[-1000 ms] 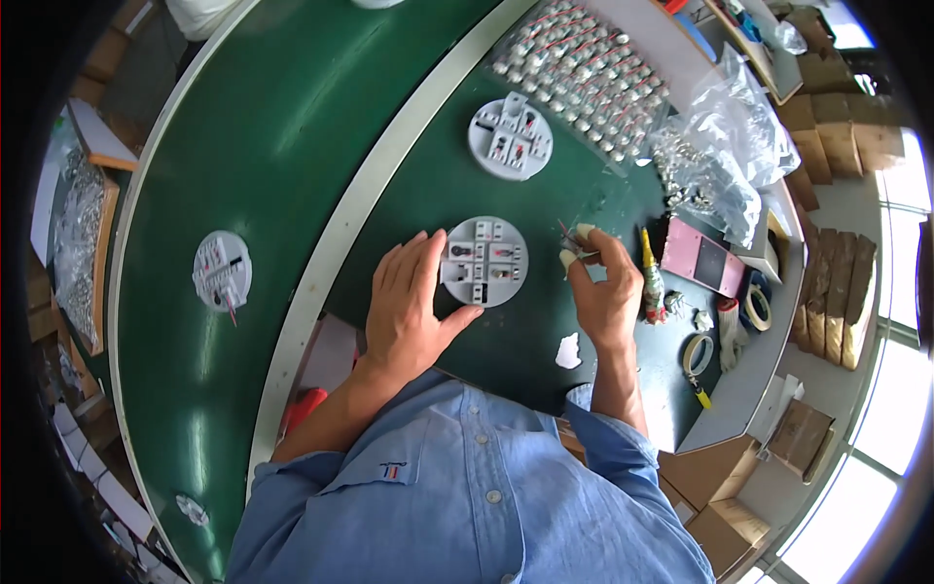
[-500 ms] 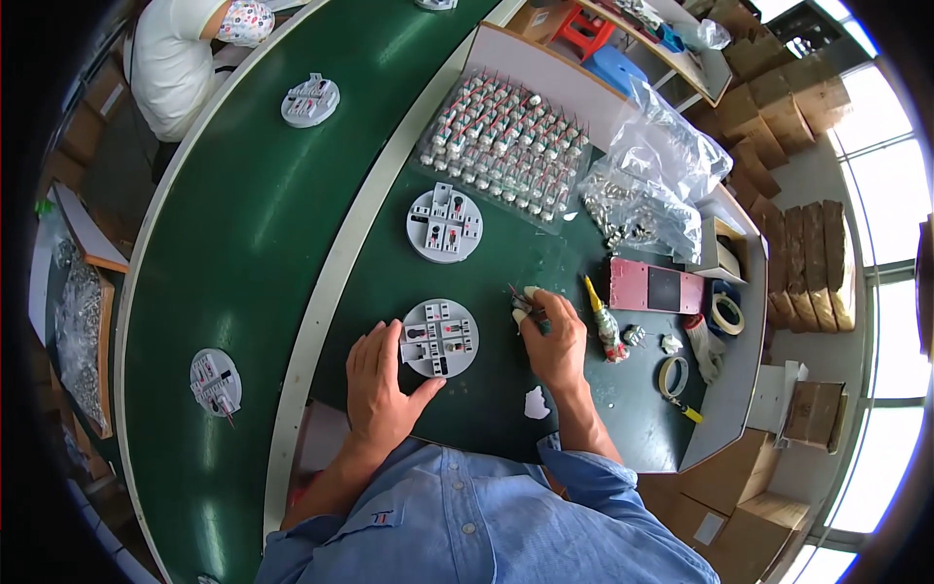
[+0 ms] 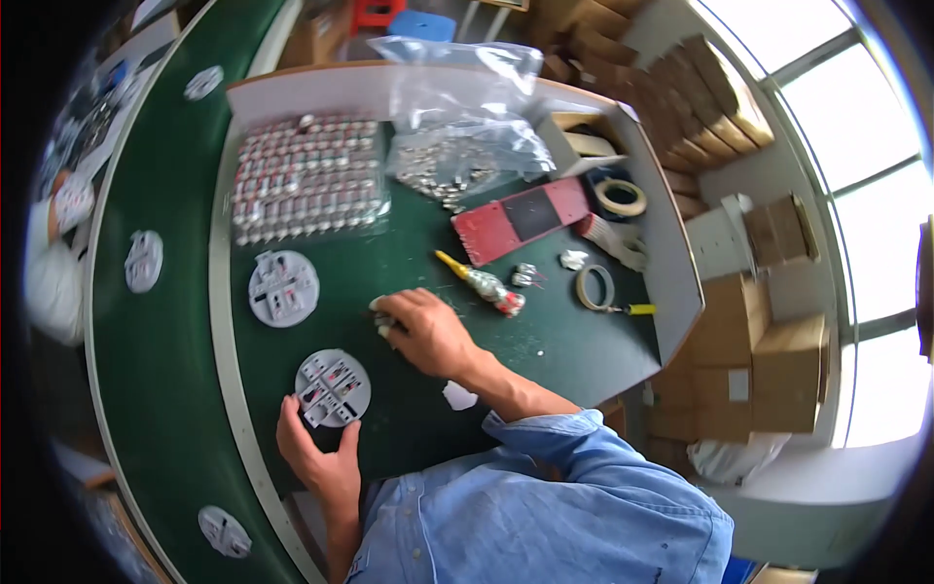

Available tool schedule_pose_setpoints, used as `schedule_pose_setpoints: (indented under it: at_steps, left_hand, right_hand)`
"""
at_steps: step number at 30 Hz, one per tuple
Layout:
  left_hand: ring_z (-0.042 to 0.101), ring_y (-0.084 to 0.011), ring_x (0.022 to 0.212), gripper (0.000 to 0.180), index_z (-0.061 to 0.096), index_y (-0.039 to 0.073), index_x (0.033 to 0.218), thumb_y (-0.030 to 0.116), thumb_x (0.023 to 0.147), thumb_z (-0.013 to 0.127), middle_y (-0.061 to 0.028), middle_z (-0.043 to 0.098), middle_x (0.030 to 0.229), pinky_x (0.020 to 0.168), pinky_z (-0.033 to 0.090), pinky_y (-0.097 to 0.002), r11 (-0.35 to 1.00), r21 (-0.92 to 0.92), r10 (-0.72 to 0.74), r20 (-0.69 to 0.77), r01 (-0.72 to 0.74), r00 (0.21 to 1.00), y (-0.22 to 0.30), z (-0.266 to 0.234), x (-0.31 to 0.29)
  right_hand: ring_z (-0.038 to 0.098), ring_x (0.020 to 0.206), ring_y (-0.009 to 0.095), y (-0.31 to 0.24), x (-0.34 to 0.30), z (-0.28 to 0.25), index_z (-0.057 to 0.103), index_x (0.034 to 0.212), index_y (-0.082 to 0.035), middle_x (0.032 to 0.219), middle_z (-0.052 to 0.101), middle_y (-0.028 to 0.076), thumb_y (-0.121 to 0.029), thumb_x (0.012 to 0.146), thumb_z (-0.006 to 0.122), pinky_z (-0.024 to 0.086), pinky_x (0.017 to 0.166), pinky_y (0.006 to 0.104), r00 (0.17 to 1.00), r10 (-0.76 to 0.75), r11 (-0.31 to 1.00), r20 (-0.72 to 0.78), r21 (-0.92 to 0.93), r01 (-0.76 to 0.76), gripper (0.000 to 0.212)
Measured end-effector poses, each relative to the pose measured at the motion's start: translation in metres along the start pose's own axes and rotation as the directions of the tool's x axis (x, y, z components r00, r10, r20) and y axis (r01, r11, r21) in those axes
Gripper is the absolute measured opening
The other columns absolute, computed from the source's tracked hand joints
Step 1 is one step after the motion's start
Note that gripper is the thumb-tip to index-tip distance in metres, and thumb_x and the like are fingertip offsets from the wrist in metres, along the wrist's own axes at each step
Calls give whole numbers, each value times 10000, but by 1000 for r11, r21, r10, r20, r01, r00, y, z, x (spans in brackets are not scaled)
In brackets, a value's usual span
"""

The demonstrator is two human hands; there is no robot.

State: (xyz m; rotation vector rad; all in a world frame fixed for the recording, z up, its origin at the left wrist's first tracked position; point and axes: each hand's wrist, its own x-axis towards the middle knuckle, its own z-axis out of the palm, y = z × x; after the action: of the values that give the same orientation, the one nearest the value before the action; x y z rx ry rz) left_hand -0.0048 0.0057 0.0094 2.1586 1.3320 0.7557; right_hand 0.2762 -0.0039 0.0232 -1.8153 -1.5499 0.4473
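My left hand (image 3: 321, 467) is at the near edge of a round pale grey disc (image 3: 361, 394), its fingers on the left side and thumb on the right, gripping the rim. Raised blocks with small black and red parts cover the disc. To the right and a little farther off, my right hand (image 3: 425, 333) is closed, with white covers on its thumb and fingertip. Between those tips shows a small grey part (image 3: 383, 319), mostly hidden and blurred. A second similar disc (image 3: 283, 289) lies behind the first.
A clear tray (image 3: 381, 209) of small motors with red wires stands behind. Beside it are a plastic bag (image 3: 462, 92) of metal parts, a red plate (image 3: 482, 237), a yellow-nozzled bottle (image 3: 484, 285) and tape rolls (image 3: 595, 289). More discs (image 3: 144, 261) ride on the green belt (image 3: 175, 380) left.
My view has turned to the right, so the bench things sit farther left and tilted. Both hands keep about the same places relative to the near disc.
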Motion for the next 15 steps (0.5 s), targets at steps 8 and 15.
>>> schedule_pose_setpoints:
  at_steps: [8, 15]
  left_hand:
    - [543, -408, 1374, 918, 433, 17, 1602, 187, 818, 880, -204, 557, 1542, 1197, 407, -486, 999, 52, 13, -8, -13, 1000, -4, 9, 2]
    - [563, -407, 1343, 889, 482, 18, 1565, 213, 805, 901, -212, 574, 1510, 1172, 418, -489, 999, 45, 28, -9, -28, 1000, 6, 5, 3]
  right_hand:
    - [672, 822, 179, 61, -85, -143, 757, 1160, -41, 993, 764, 73, 39, 832, 747, 553, 769, 303, 713, 367, 892, -597, 9, -451, 338]
    - [639, 751, 291, 169, -183, -263, 704, 1053, -53, 877, 737, 96, -159, 879, 760, 527, 739, 409, 482, 493, 454, -724, -258, -853, 211]
